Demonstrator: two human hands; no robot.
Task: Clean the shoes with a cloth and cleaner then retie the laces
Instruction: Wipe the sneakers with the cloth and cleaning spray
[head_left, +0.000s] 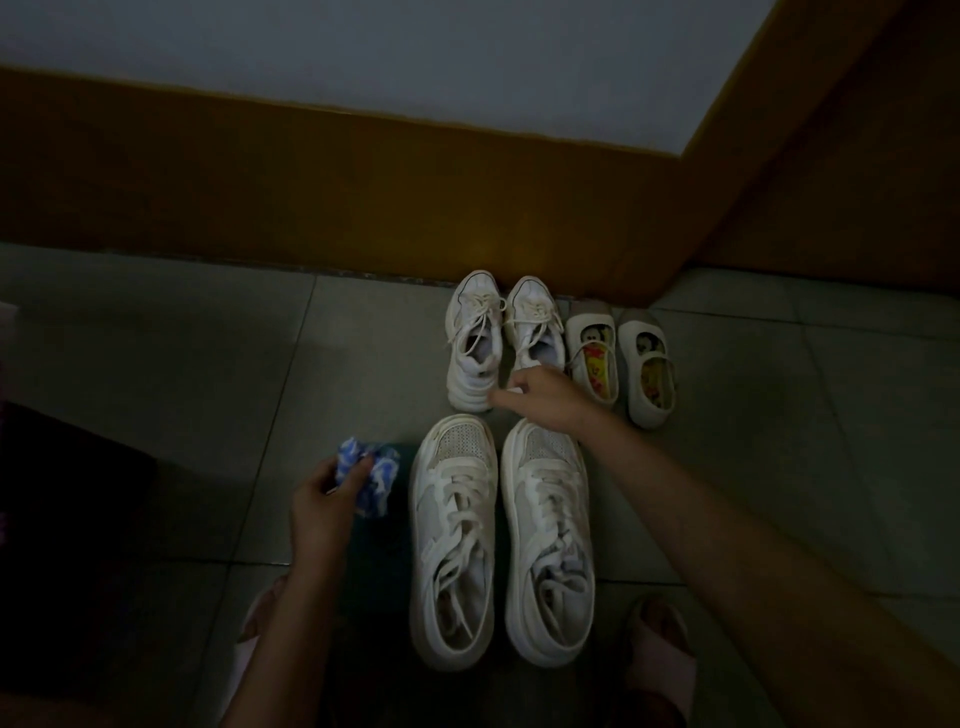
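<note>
Shoes on the floor (156, 364), toes to the wall (311, 197).
Left hand (319, 501) grips a cloth (378, 480) beside the large sneakers (452, 545). Right hand (545, 397), fingers curled and grip unclear, is at the small sneakers' (475, 338) heels, with child's shoes (644, 364) alongside.

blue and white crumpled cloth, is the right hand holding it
No, the left hand grips the blue and white crumpled cloth.

Six shoes (453, 540), one cloth (375, 480), two hands (322, 501)
</note>
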